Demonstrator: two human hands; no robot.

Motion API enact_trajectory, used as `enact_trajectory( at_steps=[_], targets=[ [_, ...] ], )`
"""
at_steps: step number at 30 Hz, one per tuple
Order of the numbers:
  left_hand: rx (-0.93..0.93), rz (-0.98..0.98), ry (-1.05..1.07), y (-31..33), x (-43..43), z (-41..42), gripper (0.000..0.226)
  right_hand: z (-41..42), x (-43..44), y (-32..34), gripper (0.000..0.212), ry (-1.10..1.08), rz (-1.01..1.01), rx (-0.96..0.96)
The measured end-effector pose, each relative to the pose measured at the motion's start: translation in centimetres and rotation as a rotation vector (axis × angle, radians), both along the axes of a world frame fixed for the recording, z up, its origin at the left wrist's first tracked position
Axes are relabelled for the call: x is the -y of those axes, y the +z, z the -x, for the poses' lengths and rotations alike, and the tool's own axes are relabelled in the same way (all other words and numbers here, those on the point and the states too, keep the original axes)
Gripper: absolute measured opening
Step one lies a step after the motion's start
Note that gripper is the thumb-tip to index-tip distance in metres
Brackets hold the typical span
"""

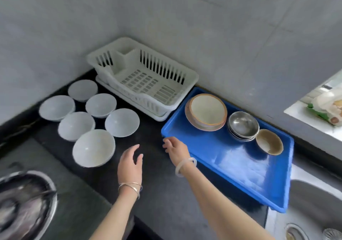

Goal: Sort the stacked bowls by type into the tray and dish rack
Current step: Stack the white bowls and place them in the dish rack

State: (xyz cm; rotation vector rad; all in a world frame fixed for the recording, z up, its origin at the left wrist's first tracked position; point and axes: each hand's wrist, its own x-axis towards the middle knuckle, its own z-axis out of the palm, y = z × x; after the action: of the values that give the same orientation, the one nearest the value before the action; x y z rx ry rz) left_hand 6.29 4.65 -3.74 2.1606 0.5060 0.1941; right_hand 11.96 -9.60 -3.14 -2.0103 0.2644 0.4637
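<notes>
Several white bowls point(93, 148) stand spread out on the dark counter at the left. A white dish rack point(142, 77) sits in the corner with nothing in it. To its right lies a blue tray point(240, 167) holding stacked beige plates point(206, 112), stacked steel bowls point(243, 125) and a brown bowl point(269, 141). My left hand point(130, 163) hovers over the counter beside the nearest white bowl, fingers relaxed and holding nothing. My right hand point(174, 148) is at the tray's near left corner, fingers loosely bent, holding nothing.
A steel pot lid or pan point(22, 204) lies at the lower left. A steel sink point(314, 208) is at the lower right. Grey tiled walls point(222, 27) close the corner behind. A window sill with a packet point(325, 108) is at the right.
</notes>
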Motion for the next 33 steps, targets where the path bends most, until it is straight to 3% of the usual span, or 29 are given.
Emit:
enact_trajectory(
  at_steps=[5,8,12,16,23,28,33],
  targets=[
    [0.049,-0.129,0.297,-1.4,-6.9,0.9,0.037,-3.4,-7.4,-1.5,0.041,0.126,0.089,-0.125],
    [-0.009,-0.077,0.426,-2.4,-9.5,1.3,0.047,-5.7,-10.4,-2.8,0.052,0.122,0.12,-0.197],
    [0.001,0.129,0.461,-3.4,-11.6,1.2,0.058,-7.2,-12.4,-4.2,0.037,-0.007,0.008,-0.272],
    [0.032,0.525,0.53,-3.5,-12.4,1.5,0.063,-7.9,-13.6,-4.7,0.034,-0.199,-0.246,-0.358],
    [0.004,0.658,0.522,-4.0,-13.0,1.8,0.058,-7.3,-12.0,-2.4,0.031,-0.269,-0.242,-0.221],
    [0.006,0.694,0.515,-4.4,-13.6,2.1,0.049,-5.8,-11.9,0.8,0.022,-0.063,-0.111,-0.115],
    [0.014,0.87,0.536,-4.6,-14.6,1.8,0.039,-3.7,-14.4,2.5,0.017,0.109,0.046,-0.092]
  ],
)
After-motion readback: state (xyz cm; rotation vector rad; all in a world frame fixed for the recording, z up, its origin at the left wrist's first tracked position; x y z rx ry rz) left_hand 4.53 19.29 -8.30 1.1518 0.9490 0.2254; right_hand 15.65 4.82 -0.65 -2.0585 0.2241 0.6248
